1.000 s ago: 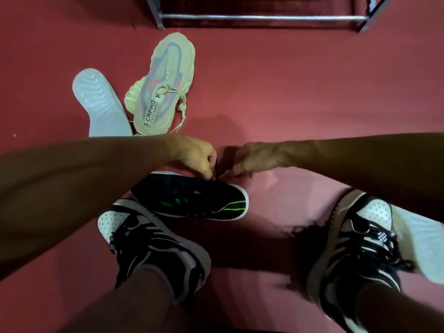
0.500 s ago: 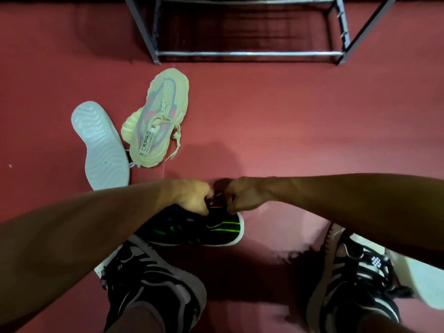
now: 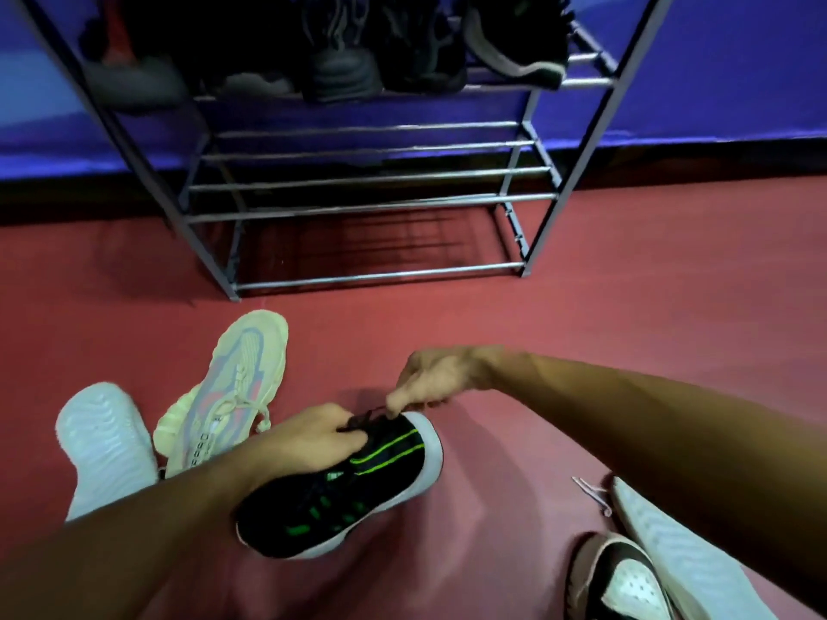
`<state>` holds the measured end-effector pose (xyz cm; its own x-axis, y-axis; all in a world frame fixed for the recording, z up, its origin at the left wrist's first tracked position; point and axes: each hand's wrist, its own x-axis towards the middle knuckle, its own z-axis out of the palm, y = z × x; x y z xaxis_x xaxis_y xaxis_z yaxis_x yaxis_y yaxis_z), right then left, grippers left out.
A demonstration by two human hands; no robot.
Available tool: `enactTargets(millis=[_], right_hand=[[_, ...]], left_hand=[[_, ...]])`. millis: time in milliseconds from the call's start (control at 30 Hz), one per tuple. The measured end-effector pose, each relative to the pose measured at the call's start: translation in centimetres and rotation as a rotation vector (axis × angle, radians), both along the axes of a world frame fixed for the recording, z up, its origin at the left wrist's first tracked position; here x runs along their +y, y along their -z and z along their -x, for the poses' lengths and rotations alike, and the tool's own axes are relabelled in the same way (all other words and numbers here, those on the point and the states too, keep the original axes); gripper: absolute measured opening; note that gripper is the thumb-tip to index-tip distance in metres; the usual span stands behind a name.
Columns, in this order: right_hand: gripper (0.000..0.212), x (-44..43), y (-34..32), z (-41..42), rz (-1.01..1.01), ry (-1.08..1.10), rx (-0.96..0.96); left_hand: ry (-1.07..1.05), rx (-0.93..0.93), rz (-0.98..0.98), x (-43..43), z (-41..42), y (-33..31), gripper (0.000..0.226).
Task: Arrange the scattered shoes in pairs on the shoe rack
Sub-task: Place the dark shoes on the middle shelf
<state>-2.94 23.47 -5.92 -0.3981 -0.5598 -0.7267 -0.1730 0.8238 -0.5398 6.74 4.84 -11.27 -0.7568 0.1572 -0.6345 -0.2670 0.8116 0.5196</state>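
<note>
A black sneaker with green stripes and a white sole (image 3: 358,494) hangs tilted just above the red floor. My left hand (image 3: 313,438) grips it at the tongue and laces. My right hand (image 3: 429,382) pinches a black lace end above the toe. A pale yellow-green sneaker (image 3: 232,387) lies to the left, next to a white shoe turned sole up (image 3: 103,445). The metal shoe rack (image 3: 367,199) stands ahead; its lower rails are bare and its upper shelf carries several dark shoes (image 3: 340,60).
Another white sole-up shoe (image 3: 680,552) lies at the lower right under my right forearm. My own black-and-white shoe (image 3: 622,579) shows at the bottom right. A small clip (image 3: 593,494) lies on the floor. A blue wall (image 3: 716,82) runs behind the rack.
The black sneaker has come up off the floor in both hands. My view has tilted up, bringing the whole rack and its upper shelf into sight.
</note>
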Motion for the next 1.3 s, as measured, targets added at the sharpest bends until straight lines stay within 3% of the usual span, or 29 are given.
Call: enactTargets(millis=[167,300,433,633,867,1067,1200,1300], right_hand=[[0.02,4.0,-3.5,4.9,0.135,0.317,0.035],[0.017,7.1,-5.1,7.3,0.37,0.603,-0.045],[0.044,9.7,-5.9,8.7,0.623,0.702,-0.224],[0.038,11.9,-6.1,9.1,0.829,0.891,-0.176],[0.057,13.5,-7.1,9.3,0.837,0.848,-0.161],[0.072,14.4,-7.0,9.3,0.744,0.775,-0.332],[0.06,14.5,-6.6,8.8,0.643,0.635,-0.43],[0.064,14.9,-7.4,8.4,0.675,0.592,-0.511]], left_hand=[[-0.093,0.162,-0.096,3.2,5.1,-3.6,0.026],[-0.198,0.237,-0.192,5.8,8.3,-5.6,0.042],[-0.318,0.3,-0.298,8.0,10.0,-7.8,0.032],[-0.438,0.391,-0.375,9.7,11.3,-10.2,0.03],[-0.402,0.411,-0.44,10.8,11.9,-11.8,0.018],[-0.212,0.487,-0.154,10.6,12.6,-13.2,0.035],[-0.068,0.635,-0.028,11.8,13.1,-15.2,0.018],[-0.044,0.644,0.012,11.8,14.0,-16.4,0.027]])
